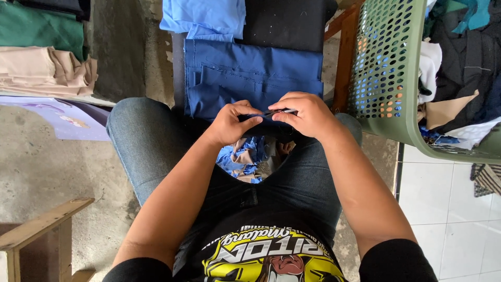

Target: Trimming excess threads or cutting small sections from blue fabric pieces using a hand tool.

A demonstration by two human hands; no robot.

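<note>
Now | both hands (271, 117) pinch thin dark tool (276, 112) | long axis left-right, nearly level

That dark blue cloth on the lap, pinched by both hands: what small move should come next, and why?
Probably a short slide of the thin dark tool along the edge of the dark blue folded cloth. The right hand holds the tool on that edge, the left hand pinches the cloth right beside it, and cloth scraps lie below.

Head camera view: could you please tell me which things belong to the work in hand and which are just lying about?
In hand: left hand, right hand, dark blue fabric, small dark tool.

Lying about: green basket, beige folded cloth, light blue cloth, scraps.
</note>
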